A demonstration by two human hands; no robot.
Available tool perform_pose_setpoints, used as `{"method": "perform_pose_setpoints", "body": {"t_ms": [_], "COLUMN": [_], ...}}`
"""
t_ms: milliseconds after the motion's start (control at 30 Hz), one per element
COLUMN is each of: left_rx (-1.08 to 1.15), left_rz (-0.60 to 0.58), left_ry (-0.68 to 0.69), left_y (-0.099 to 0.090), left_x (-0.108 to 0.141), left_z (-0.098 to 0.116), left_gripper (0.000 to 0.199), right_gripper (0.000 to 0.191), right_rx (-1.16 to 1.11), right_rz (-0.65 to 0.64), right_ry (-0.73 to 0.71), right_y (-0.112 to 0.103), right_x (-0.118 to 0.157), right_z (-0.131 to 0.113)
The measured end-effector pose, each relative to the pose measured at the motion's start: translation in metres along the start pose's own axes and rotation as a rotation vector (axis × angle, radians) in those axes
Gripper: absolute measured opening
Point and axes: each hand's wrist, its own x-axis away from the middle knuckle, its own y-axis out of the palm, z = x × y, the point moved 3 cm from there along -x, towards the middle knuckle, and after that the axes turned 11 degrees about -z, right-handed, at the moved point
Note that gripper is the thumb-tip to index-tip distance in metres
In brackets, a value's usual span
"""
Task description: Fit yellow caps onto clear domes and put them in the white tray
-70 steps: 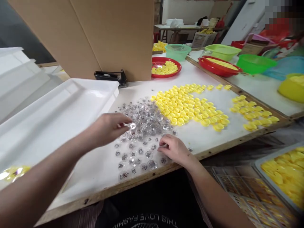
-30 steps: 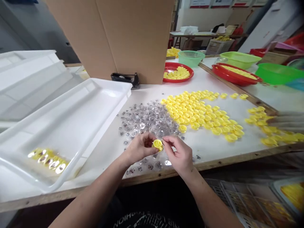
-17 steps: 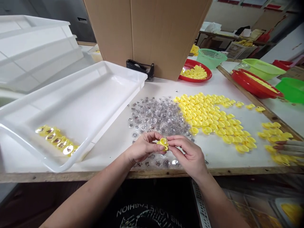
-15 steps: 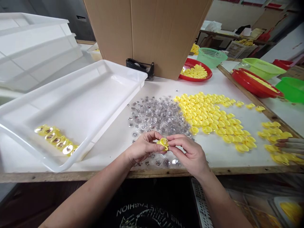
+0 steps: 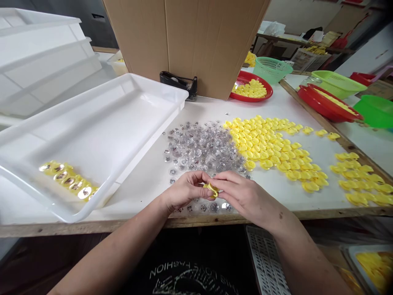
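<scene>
Right hand (image 5: 253, 200) hides part of yellow piece (image 5: 212, 190); left hand (image 5: 185, 191) pinches it, fingers closed, at six o'clock.

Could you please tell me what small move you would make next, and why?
I would probably ease the right hand slightly back while the left hand steadies the yellow piece, because the fingers hide much of it, whereas shiny discs show on the yellow pieces in the white tray.

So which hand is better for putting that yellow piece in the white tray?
Probably the left hand: it's pinching the yellow piece and sits nearer the white tray than the right hand.
</scene>
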Motion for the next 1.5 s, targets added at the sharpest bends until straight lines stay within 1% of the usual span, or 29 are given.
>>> {"method": "perform_pose_setpoints", "body": {"t_ms": [67,100,233,367,433,500,600,700,833,900,967,1033,1167,1333,1500], "left_rx": [0.024,0.043,0.108,0.096,0.099,0.11,0.122,0.145,0.159,0.153,0.15,0.156,0.149,0.1,0.114], "left_rz": [0.02,0.022,-0.011,-0.085,-0.093,-0.095,-0.097,-0.038,0.026,0.031,0.034,0.053,0.078,0.124,0.085], "left_ry": [-0.008,-0.012,-0.028,-0.053,-0.058,-0.058,-0.049,-0.017,0.017,0.034,0.042,0.036,-0.01,-0.015,-0.04], "left_y": [0.0,0.0,0.002,0.004,0.005,0.004,0.003,-0.001,-0.003,-0.004,-0.004,-0.004,-0.004,-0.005,-0.005], "left_x": [0.0,0.0,0.001,0.003,0.003,0.003,0.002,0.001,0.001,0.001,0.001,0.001,-0.001,-0.002,0.0], "left_z": [0.0,0.0,-0.001,0.001,0.001,0.001,0.0,-0.001,0.0,0.001,0.001,0.0,-0.002,-0.003,-0.003], "left_gripper": [0.03,0.031,0.032,0.031,0.037,0.041,0.04,0.041,0.041,0.04,0.037,0.034,0.034,0.033,0.027], "right_gripper": [0.046,0.045,0.025,0.03,0.028,0.024,0.023,0.022,0.035,0.033,0.026,0.023,0.024,0.026,0.027], "right_rx": [0.019,0.025,0.029,-0.002,-0.014,-0.042,-0.086,-0.091,-0.066,-0.061,-0.057,-0.046,-0.008,-0.018,-0.023], "right_rz": [0.004,0.018,0.06,-0.005,-0.047,-0.051,0.004,0.08,0.162,0.216,0.279,0.314,0.328,0.332,0.349], "right_ry": [-0.016,-0.027,-0.055,-0.052,-0.057,-0.067,-0.077,-0.055,-0.013,-0.01,-0.01,-0.003,-0.001,0.068,0.106], "right_y": [0.0,-0.001,-0.006,-0.012,-0.013,-0.013,-0.013,-0.011,-0.003,0.001,0.004,0.006,0.01,0.015,0.016], "right_x": [0.001,0.002,0.0,-0.003,-0.004,-0.004,-0.004,-0.005,-0.004,-0.003,-0.001,-0.001,-0.002,-0.003,-0.001], "right_z": [-0.001,-0.001,-0.004,-0.007,-0.007,-0.005,-0.001,0.004,0.007,0.007,0.005,0.003,-0.001,0.002,0.008]}}
